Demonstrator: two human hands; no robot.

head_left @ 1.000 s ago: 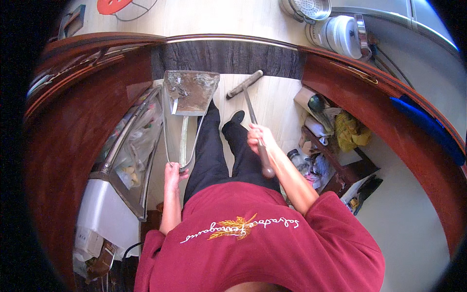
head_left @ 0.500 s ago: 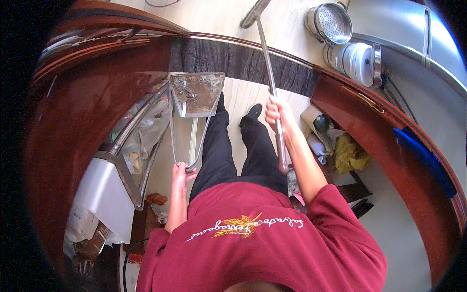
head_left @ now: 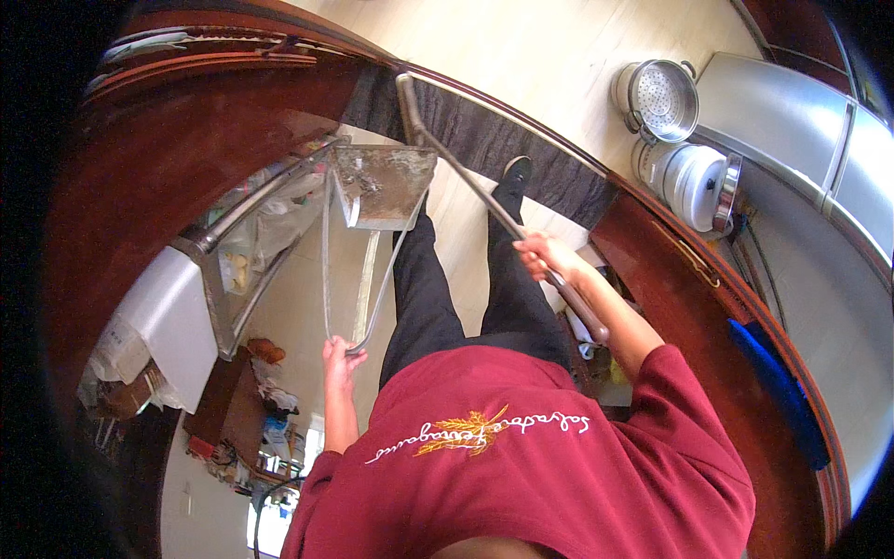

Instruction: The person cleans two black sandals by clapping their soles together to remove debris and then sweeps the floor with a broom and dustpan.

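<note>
My left hand (head_left: 342,361) is closed around the bent end of a long metal wire handle. It belongs to a dustpan (head_left: 389,182), whose stained, brownish pan hangs ahead of my left leg. My right hand (head_left: 548,255) grips the stick of a broom (head_left: 470,184). The stick slants up and to the left from a thick grip end near my right forearm. Its narrow head (head_left: 406,101) is over the dark doorway strip, just beyond the dustpan's far right corner.
A dark stone threshold (head_left: 480,129) crosses between reddish-brown door frames (head_left: 643,242). On the right stand a steamer pot (head_left: 663,101), a lidded metal pot (head_left: 694,186) and a silver fridge (head_left: 773,121). To the left is a metal-framed rack (head_left: 209,238) with bags and a white box (head_left: 168,317).
The broom's head has swung left and nearer, toward the dustpan, while my right hand has moved slightly lower and right. My right foot has stepped forward onto the threshold. The view has turned.
</note>
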